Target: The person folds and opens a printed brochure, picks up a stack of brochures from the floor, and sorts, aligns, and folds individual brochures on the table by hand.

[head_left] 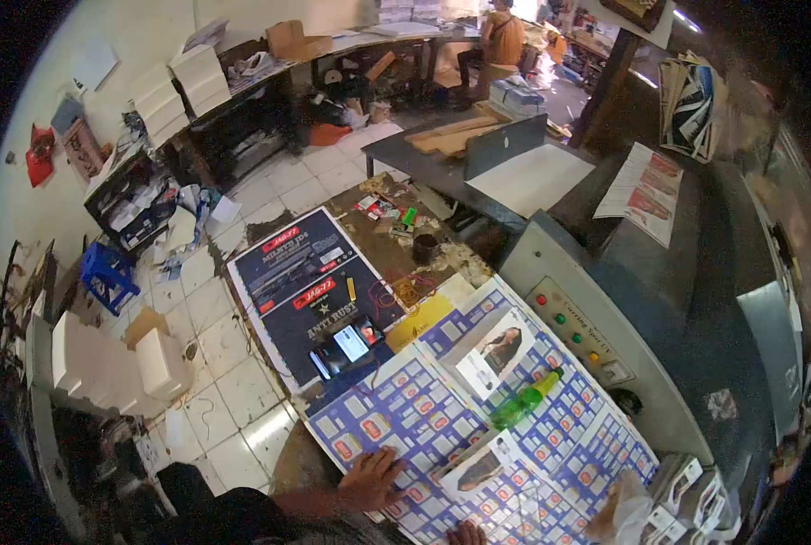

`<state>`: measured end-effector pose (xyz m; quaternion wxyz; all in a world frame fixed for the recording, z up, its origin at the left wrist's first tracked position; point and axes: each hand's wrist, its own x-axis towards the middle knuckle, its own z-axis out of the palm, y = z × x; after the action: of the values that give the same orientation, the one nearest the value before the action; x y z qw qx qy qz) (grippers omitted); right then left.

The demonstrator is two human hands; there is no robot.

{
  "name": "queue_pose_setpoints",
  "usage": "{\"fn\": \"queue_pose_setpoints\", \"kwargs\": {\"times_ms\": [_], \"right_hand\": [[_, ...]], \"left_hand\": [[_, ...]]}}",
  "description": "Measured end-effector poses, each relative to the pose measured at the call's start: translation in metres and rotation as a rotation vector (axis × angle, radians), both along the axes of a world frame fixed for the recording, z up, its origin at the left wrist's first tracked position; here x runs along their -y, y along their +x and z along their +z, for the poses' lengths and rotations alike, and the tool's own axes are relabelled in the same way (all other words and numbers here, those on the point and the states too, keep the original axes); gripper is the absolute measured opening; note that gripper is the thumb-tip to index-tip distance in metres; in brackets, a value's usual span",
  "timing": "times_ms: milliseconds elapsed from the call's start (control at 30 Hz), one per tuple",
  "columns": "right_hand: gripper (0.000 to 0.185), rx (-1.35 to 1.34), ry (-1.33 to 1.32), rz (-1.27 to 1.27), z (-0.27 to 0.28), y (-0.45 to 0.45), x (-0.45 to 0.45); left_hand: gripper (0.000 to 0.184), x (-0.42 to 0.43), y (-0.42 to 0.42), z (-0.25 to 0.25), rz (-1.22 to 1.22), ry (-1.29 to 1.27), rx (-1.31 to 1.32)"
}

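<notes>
My left hand (372,479) rests on a blue-and-white printed sheet (346,425), its fingers apart and nothing in them. At the bottom edge, only the fingers of my right hand (466,535) show, lying on the same printed surface; the rest is out of frame. A green plastic bottle (523,404) lies on its side across the sheets. Beside it is a white card with a person's picture (492,354), and a similar print (476,468) lies nearer my hands. A phone with a lit screen (351,340) sits beyond my left hand.
A dark "Anti Rust" printed sheet (319,295) covers the table's left part. To the right stands a machine panel with coloured buttons (573,327). Clear plastic (631,509) lies at lower right. A blue stool (107,275) stands on the tiled floor; another person (499,41) is far back.
</notes>
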<state>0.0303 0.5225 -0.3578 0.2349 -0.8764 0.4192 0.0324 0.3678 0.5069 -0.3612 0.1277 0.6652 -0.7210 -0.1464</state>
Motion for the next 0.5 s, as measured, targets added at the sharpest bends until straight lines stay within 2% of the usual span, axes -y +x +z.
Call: {"fn": "queue_pose_setpoints", "kwargs": {"times_ms": [33, 67, 200, 267, 300, 333, 400, 433, 467, 500], "right_hand": [[0.07, 0.104, -0.427, 0.167, -0.021, -0.007, 0.002], [0.068, 0.062, -0.279, 0.115, -0.021, -0.009, -0.002], [0.054, -0.034, -0.137, 0.11, -0.023, -0.012, -0.002], [0.052, -0.102, -0.262, 0.16, -0.024, -0.009, -0.004], [0.061, -0.153, -0.194, 0.146, -0.027, -0.006, 0.007], [0.056, -0.158, -0.207, 0.096, -0.012, 0.008, 0.003], [0.059, -0.188, -0.223, 0.031, -0.018, 0.015, -0.01], [0.06, -0.082, -0.362, 0.029, -0.021, 0.023, -0.017], [0.06, -0.081, -0.367, 0.031, -0.024, 0.032, -0.022], [0.062, -0.089, -0.381, -0.08, -0.024, 0.043, -0.028]], "left_hand": [[0.068, -0.003, 0.001, -0.008, 0.012, -0.031, 0.001], [0.066, -0.009, -0.001, -0.012, 0.027, -0.051, -0.006], [0.064, -0.011, 0.004, -0.013, 0.016, -0.135, -0.125], [0.062, -0.013, 0.007, -0.005, 0.024, -0.209, -0.117], [0.06, -0.014, 0.01, -0.005, 0.029, -0.233, -0.157], [0.06, -0.015, 0.01, -0.009, 0.031, -0.222, -0.153], [0.06, -0.019, 0.011, -0.012, 0.048, -0.27, -0.18], [0.06, -0.02, 0.01, -0.016, 0.054, -0.27, -0.182], [0.059, -0.019, 0.01, -0.021, 0.051, -0.296, -0.184], [0.059, -0.021, 0.012, -0.023, 0.044, -0.321, -0.186]]}}
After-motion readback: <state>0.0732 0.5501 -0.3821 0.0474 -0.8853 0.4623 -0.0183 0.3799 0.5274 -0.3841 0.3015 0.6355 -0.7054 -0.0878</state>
